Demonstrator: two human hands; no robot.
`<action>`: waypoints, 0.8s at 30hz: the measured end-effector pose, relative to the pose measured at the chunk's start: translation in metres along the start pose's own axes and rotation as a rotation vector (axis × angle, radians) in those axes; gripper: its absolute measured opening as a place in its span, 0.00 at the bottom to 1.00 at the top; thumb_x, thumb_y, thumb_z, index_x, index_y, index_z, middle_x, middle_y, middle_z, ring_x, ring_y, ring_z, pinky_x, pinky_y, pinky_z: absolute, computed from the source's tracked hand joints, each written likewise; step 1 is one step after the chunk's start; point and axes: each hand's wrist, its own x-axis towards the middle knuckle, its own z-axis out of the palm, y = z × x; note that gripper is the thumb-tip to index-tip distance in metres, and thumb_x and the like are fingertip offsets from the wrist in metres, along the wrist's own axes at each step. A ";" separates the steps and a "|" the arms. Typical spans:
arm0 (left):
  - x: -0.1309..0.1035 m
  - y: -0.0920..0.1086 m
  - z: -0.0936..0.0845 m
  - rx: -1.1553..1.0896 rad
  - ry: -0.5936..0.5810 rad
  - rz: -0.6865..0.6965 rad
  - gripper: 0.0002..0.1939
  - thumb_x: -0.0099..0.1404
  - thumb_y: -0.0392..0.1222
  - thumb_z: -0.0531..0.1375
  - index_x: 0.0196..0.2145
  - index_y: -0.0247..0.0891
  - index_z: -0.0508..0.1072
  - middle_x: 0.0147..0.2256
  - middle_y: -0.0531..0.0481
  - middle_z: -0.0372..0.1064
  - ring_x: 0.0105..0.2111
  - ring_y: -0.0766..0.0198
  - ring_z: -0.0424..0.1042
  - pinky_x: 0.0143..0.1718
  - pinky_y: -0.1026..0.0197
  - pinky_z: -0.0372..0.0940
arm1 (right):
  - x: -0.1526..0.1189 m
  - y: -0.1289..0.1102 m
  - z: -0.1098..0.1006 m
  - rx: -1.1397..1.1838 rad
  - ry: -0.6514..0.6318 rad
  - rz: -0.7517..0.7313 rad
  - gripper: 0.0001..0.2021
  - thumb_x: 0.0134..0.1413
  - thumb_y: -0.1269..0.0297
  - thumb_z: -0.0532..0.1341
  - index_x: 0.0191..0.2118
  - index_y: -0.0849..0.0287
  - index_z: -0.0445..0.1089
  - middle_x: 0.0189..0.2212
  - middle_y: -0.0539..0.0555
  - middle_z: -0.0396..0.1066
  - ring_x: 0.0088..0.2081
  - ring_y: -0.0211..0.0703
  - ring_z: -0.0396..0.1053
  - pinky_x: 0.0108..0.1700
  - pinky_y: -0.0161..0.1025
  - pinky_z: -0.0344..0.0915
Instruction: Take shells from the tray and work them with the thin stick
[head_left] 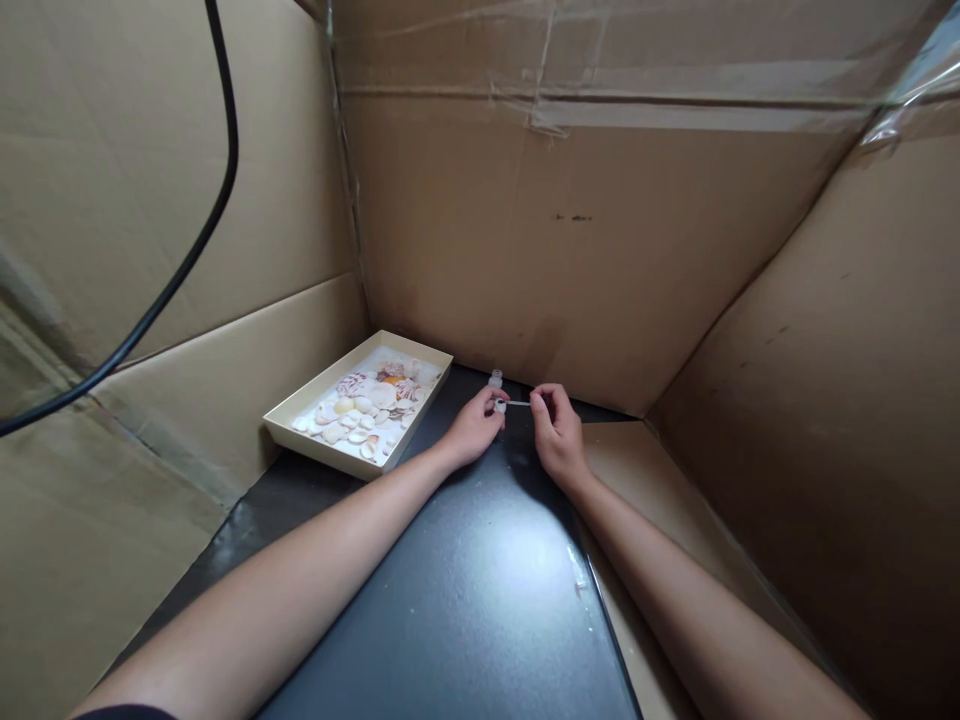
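My left hand point(478, 428) is closed, its thumb and fingers round a small whitish container point(500, 406) with a round opening. From that container a thin pale stick point(517, 403) runs level across to my right hand point(556, 432). The fingers of my right hand pinch the stick's other end; its tip at the container is too small to make out clearly. Just behind my left fingers a small translucent bottle point(496, 378) stands on the dark table point(450, 590).
To the left lies a cream tray point(322, 458) with several seashells point(364, 412) in it. Cardboard walls point(510, 250) enclose the back and both sides. A flat cardboard sheet point(637, 470) lies at the right. A black cable point(225, 150) hangs at upper left.
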 end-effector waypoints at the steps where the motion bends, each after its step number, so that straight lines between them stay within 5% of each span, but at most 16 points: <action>1: 0.000 0.000 0.000 0.002 -0.001 0.000 0.11 0.58 0.26 0.51 0.38 0.36 0.64 0.22 0.58 0.59 0.24 0.71 0.59 0.28 0.68 0.54 | 0.000 0.000 0.000 0.001 0.002 0.005 0.10 0.60 0.56 0.52 0.36 0.56 0.62 0.28 0.49 0.63 0.30 0.38 0.61 0.35 0.36 0.58; 16: 0.001 -0.003 -0.001 0.021 -0.016 0.019 0.10 0.58 0.28 0.51 0.37 0.36 0.64 0.22 0.58 0.58 0.23 0.72 0.59 0.26 0.69 0.54 | 0.001 0.000 0.002 -0.073 0.020 -0.023 0.06 0.54 0.61 0.56 0.34 0.58 0.64 0.29 0.49 0.63 0.26 0.36 0.57 0.30 0.34 0.56; 24: -0.001 0.002 0.000 0.045 0.005 -0.001 0.11 0.58 0.28 0.51 0.38 0.35 0.66 0.21 0.58 0.59 0.23 0.71 0.59 0.26 0.68 0.54 | 0.000 -0.002 -0.001 0.012 -0.004 0.015 0.10 0.59 0.56 0.53 0.34 0.57 0.63 0.27 0.49 0.64 0.29 0.38 0.62 0.34 0.35 0.58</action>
